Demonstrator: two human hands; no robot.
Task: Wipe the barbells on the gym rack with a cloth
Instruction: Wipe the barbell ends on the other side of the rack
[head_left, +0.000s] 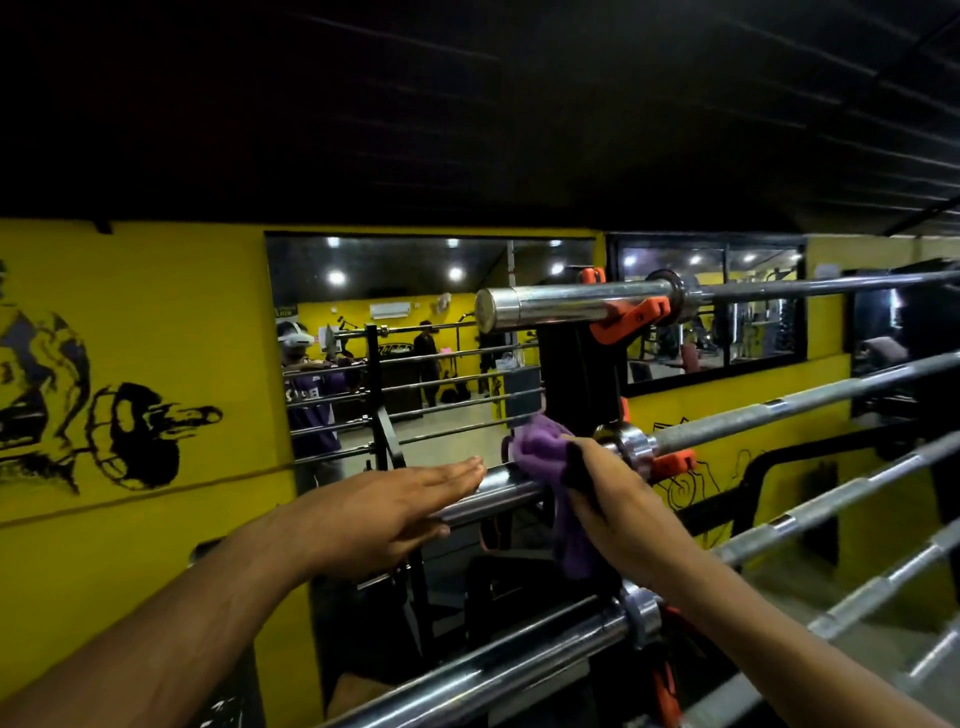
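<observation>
Wiping looks partway: your right hand grips the purple cloth against the second barbell's sleeve, your left hand rests flat and open there, and the lower barbells seemingly remain.

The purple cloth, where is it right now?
In the head view it sits just right of centre: the purple cloth is bunched in the right hand, pressed on the second barbell's sleeve, beside the flat left hand.
</observation>
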